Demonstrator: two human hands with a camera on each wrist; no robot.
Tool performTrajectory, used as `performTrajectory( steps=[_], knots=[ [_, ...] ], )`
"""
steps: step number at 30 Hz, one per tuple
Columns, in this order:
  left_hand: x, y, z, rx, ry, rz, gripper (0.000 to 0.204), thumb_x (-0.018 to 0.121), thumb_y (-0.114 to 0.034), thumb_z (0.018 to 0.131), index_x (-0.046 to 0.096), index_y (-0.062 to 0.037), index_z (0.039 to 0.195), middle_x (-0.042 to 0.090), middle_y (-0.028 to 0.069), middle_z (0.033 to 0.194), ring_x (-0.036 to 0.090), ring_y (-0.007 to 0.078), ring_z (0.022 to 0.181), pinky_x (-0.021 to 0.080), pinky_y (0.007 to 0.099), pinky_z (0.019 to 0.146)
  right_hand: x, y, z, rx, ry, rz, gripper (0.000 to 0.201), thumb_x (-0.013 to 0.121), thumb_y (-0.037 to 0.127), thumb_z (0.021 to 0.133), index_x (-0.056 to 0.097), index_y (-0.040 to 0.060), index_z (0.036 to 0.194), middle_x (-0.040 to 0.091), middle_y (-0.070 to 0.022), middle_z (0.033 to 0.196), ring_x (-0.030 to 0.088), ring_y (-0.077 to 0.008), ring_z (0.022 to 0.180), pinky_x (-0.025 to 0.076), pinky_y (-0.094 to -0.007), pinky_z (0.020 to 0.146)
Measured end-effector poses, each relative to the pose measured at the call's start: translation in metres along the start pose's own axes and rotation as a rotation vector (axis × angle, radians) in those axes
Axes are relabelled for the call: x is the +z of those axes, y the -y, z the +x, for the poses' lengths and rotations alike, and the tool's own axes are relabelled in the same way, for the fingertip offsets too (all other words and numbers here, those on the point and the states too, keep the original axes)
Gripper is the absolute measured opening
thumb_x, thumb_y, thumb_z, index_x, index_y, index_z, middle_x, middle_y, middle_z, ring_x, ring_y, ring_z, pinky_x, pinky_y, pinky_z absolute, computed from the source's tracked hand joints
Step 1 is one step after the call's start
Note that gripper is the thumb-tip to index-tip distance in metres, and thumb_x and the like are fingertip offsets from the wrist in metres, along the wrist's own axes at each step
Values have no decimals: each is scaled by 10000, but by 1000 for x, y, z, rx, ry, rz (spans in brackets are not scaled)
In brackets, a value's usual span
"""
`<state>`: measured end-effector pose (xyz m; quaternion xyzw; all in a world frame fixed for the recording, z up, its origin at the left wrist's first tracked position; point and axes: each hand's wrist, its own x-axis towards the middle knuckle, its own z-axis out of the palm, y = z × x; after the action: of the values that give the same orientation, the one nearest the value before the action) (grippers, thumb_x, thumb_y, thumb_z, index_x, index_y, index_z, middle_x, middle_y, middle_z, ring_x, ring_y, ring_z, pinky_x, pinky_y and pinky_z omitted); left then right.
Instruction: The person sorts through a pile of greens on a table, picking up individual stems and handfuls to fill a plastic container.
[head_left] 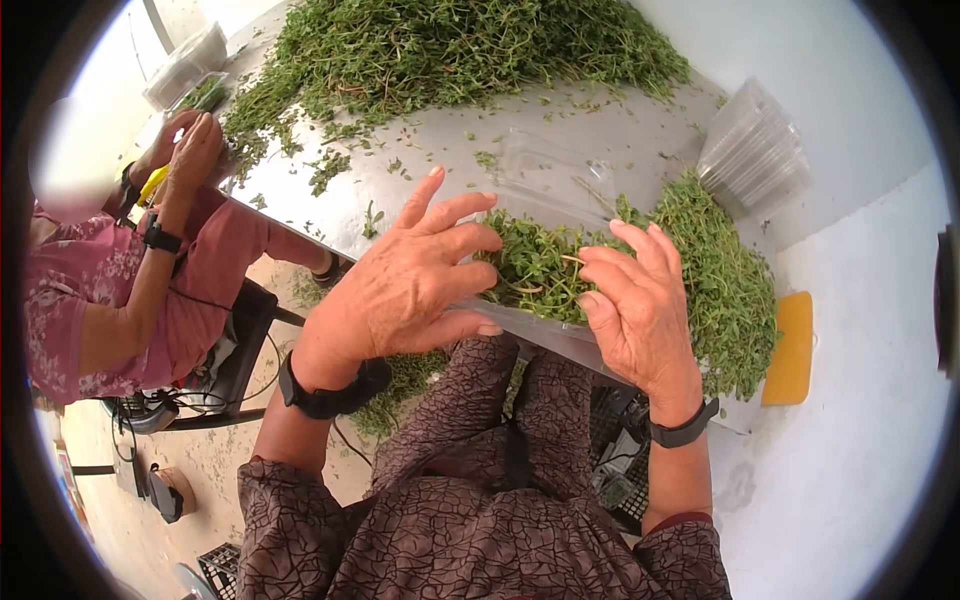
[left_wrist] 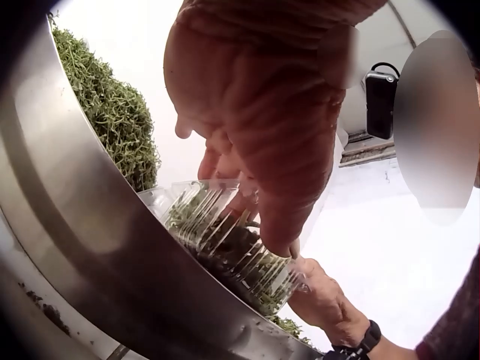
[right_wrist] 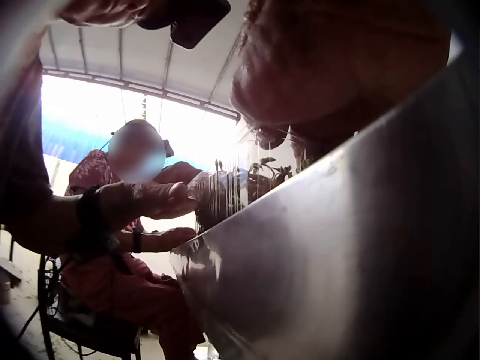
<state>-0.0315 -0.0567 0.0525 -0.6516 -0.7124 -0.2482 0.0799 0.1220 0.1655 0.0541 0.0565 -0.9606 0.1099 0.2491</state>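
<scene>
A clear plastic container [left_wrist: 217,240] filled with green leafy sprigs [head_left: 535,262] sits at the near edge of the metal table [head_left: 620,130]. My left hand [head_left: 415,275] is at its left side, fingers spread, the fingertips touching the sprigs and the thumb along the near wall. Over the right end is my right hand [head_left: 640,310], its fingers loosely bent at the sprigs and the thumb apart from the index finger. A pale stem lies by its fingertips. The container's clear lid [head_left: 555,170] leans open toward the far side.
A large heap of greens [head_left: 470,50] covers the back of the table; a smaller pile [head_left: 725,290] lies at the right. Stacked clear containers [head_left: 755,150] stand by the wall, above a yellow board [head_left: 790,350]. Another person [head_left: 130,290] sits at the left, hands at the table.
</scene>
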Motion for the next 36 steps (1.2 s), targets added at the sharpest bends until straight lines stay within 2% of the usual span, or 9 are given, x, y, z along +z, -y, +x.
performTrajectory(
  steps=[5,9,12,15,20,25,33,34,36],
  knots=[
    [9,4,4,9,23,59,421,749,-500,713,650,-102,806,601,41,1062,466,314,1315,161,630,1188,-1,-1,1,-5,-2,-13,226,665,237,853,709,32,934,708,-99,1039,539,-347,1211,310,-560,1105],
    [7,2,4,-6,23,30,476,706,-557,749,652,-88,808,629,55,1066,466,326,1320,151,624,1188,-1,-3,0,4,4,34,212,668,232,857,715,39,930,709,-93,1075,530,-339,1227,312,-555,1104],
    [0,1,-1,-7,29,13,528,672,-596,786,691,-79,888,666,65,1142,463,334,1333,144,609,1190,-10,-3,-1,-6,22,51,220,661,242,871,723,42,940,707,-96,1124,529,-340,1233,318,-546,1102],
    [-8,1,-7,-40,-76,-93,580,622,-603,848,711,-78,1077,640,73,1295,455,346,1351,152,590,1190,-23,-5,-2,-20,-34,110,250,646,250,885,729,37,987,706,-111,1141,528,-350,1235,320,-540,1100],
    [-1,-2,-9,-81,-135,-102,581,580,-590,880,704,-68,1101,632,101,1298,449,353,1358,169,584,1187,-36,-13,-9,57,-108,184,325,570,281,943,717,25,1079,696,-120,1176,525,-361,1239,324,-524,1097],
    [11,-5,-5,-77,-40,-63,583,551,-565,909,699,-40,1113,638,123,1271,444,368,1357,176,594,1182,-29,-5,-6,23,-66,147,329,556,286,952,714,21,1066,701,-124,1154,522,-365,1237,318,-524,1100],
    [14,-9,-4,-93,-54,-63,582,538,-558,919,704,-27,1091,636,139,1255,452,371,1346,188,595,1180,-25,1,6,10,105,64,310,566,279,937,735,19,939,707,-135,1121,521,-371,1231,297,-541,1106],
    [13,-10,-4,-89,-69,-61,580,537,-555,921,704,-27,1092,635,142,1254,454,372,1343,191,596,1179,-28,0,6,8,108,64,310,566,279,937,735,19,939,707,-135,1121,521,-371,1231,297,-541,1106],
    [9,-12,-5,-87,-118,-60,580,532,-554,924,704,-26,1092,634,147,1256,457,373,1340,192,596,1179,-37,-4,5,7,-31,195,344,544,303,952,732,15,942,704,-142,1131,516,-369,1247,290,-541,1111]
  ],
)
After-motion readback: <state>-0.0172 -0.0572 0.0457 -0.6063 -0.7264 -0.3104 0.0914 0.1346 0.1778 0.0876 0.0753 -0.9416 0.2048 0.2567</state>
